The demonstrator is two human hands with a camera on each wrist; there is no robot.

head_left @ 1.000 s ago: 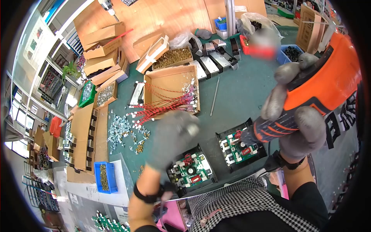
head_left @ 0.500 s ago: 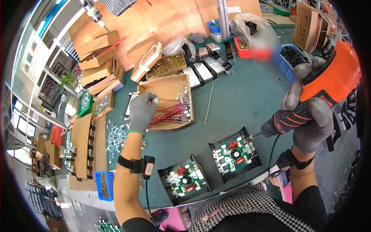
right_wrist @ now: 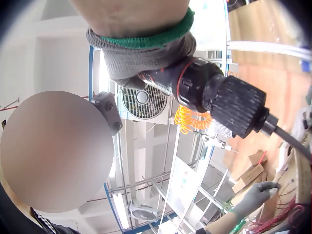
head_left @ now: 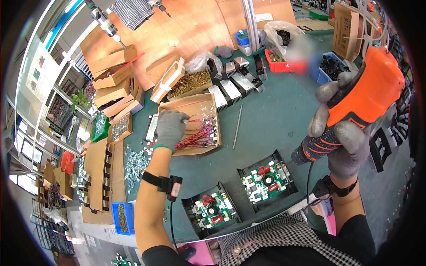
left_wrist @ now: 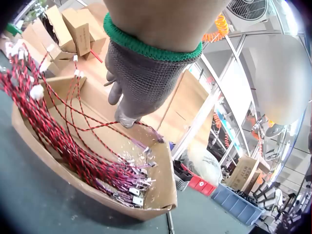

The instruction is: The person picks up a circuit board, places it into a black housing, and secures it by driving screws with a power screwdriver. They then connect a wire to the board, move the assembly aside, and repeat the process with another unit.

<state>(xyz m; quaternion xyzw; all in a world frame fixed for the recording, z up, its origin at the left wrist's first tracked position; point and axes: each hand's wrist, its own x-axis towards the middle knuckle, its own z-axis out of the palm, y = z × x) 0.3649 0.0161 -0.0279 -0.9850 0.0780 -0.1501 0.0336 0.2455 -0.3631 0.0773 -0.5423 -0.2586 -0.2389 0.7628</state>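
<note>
My gloved left hand (head_left: 171, 128) reaches into a shallow cardboard box (head_left: 184, 105) that holds many red-and-black twisted wires (head_left: 199, 135). In the left wrist view its fingertips pinch one twisted wire (left_wrist: 103, 126), raised over the bundle. My gloved right hand (head_left: 348, 150) grips an orange and black power screwdriver (head_left: 370, 88), its chuck (right_wrist: 239, 105) aimed down and left, right of the two units. Each unit is a green circuit board in a black tray: one board (head_left: 257, 188) nearer the screwdriver, the other board (head_left: 217, 199) to its left.
Loose metal pieces (head_left: 135, 166) lie left of the wire box. Finned heatsinks (head_left: 230, 88) and a box of brass-coloured parts (head_left: 193, 82) stand behind it. A thin rod (head_left: 238, 126) lies mid-table. A blue bin (head_left: 326, 77) stands at the back right.
My left hand has moved from above the left board out to the wire box and now pinches a wire. The right hand has drawn the screwdriver off the right board, to the right.
</note>
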